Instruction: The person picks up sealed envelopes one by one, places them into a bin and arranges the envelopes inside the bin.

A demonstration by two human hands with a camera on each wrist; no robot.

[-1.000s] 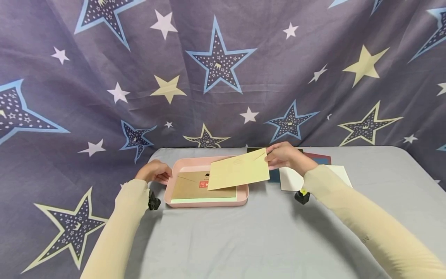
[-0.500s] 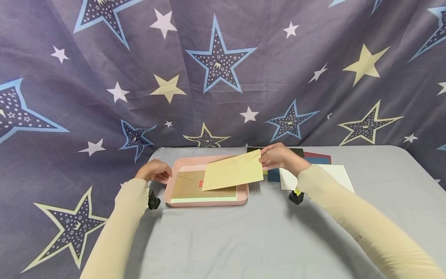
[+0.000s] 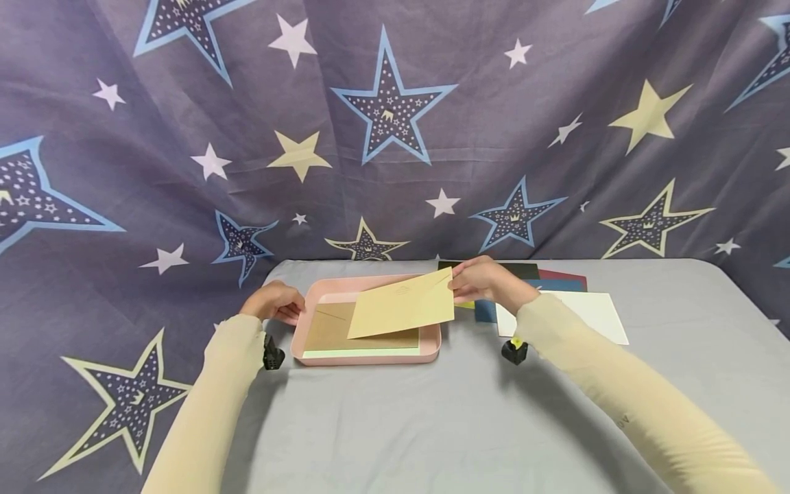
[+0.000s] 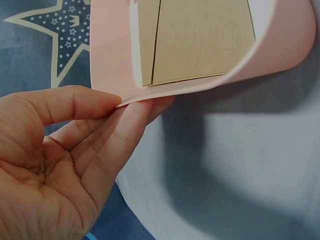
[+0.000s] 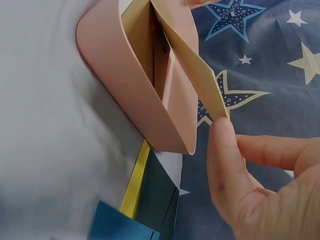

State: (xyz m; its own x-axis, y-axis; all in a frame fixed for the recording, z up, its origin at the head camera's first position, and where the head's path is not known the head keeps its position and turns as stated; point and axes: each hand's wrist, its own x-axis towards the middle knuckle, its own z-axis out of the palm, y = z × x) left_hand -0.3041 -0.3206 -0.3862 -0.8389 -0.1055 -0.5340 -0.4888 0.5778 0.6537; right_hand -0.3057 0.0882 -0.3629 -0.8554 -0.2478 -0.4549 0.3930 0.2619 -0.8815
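Note:
A pink tray (image 3: 364,361) stands on the table, its left rim pinched between thumb and fingers of my left hand (image 3: 273,302). Inside it lies a brown kraft envelope (image 3: 327,329) over a pale green sheet (image 3: 361,353). My right hand (image 3: 484,281) pinches a pale yellow envelope (image 3: 401,305) by its right end. That envelope slants over the tray, its right end raised and its left part low above the kraft envelope. In the right wrist view the yellow envelope (image 5: 195,70) appears edge-on between thumb and fingers, with a dark gap under it.
Right of the tray, several envelopes overlap on the grey table cover (image 3: 469,418): a white one (image 3: 589,315), a blue one (image 3: 485,311), a dark one (image 3: 521,270), a red one (image 3: 570,280) and a yellow one (image 5: 134,180). A star-patterned curtain (image 3: 395,192) hangs behind.
My right hand has moved left and slightly down with the yellow envelope, which now covers more of the kraft envelope, including its red label. My left hand has stayed at the tray's rim.

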